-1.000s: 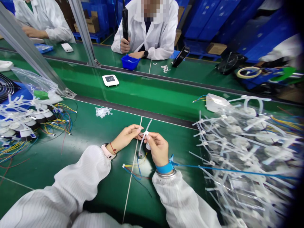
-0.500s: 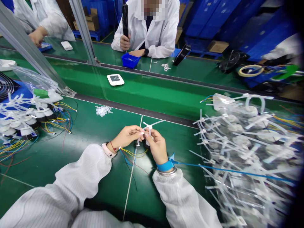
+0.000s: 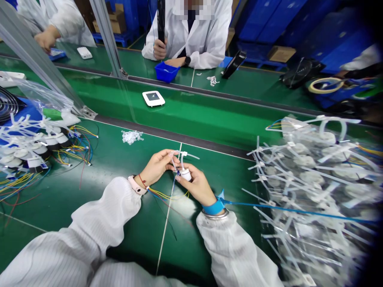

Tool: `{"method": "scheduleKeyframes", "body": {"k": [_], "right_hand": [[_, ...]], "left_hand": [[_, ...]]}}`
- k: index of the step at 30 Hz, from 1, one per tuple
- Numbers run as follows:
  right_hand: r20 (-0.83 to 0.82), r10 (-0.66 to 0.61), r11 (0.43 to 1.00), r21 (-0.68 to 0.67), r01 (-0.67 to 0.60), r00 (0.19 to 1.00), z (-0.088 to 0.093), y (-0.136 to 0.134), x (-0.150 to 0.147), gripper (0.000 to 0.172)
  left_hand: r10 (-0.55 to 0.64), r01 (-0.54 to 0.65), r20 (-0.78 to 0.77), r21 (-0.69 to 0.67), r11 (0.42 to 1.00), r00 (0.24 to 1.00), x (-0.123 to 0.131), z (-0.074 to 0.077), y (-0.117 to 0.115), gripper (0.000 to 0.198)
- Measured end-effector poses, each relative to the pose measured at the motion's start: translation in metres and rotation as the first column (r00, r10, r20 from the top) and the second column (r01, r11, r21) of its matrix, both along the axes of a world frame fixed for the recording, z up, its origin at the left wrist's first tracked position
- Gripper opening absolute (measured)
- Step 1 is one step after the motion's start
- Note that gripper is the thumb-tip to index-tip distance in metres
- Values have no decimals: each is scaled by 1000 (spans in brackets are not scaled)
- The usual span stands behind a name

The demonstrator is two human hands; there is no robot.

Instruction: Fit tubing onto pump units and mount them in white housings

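- Here we go, left hand [image 3: 155,167] up over the middle of the bench, thumb and fingertips closed in a narrow pinch on a white cable tie [image 3: 183,154];
- Right hand [image 3: 196,187] curled narrow around a small white cylindrical part [image 3: 185,174], the tie's strap rising from it;
- That part sits in the air between the two hands, just above the green bench [image 3: 38,211] and right by its thin white line;
- Thin yellow, blue and red wires [image 3: 167,196] trail down from the hands onto the bench;
- On the right wrist, a blue wrist strap [image 3: 213,207], its blue cord [image 3: 269,208] running off to the right;
- On the left wrist, a pale watch [image 3: 135,185] beside a red thread;
- Big heap of white tied parts [image 3: 305,187] off to the right, smaller wired batch [image 3: 30,147] to the left, and a little pile of clear rings [image 3: 131,136] ahead;
- Across the belt, a co-worker's hand [image 3: 160,50] grips an upright black tool [image 3: 161,20], beside a blue bin [image 3: 166,71];
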State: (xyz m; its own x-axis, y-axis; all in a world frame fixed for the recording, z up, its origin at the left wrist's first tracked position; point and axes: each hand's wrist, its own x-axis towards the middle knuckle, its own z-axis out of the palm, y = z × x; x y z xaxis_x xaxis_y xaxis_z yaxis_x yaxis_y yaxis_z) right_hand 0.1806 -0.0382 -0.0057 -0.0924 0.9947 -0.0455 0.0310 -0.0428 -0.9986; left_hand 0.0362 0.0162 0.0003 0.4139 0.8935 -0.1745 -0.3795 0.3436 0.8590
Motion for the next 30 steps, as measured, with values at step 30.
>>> {"method": "scheduleKeyframes", "body": {"k": [30], "right_hand": [[-4, -187, 982, 23, 187, 982, -1, -2, 1, 18]], "left_hand": [[67, 65, -314, 392, 918, 947, -1, -2, -1, 26]]}}
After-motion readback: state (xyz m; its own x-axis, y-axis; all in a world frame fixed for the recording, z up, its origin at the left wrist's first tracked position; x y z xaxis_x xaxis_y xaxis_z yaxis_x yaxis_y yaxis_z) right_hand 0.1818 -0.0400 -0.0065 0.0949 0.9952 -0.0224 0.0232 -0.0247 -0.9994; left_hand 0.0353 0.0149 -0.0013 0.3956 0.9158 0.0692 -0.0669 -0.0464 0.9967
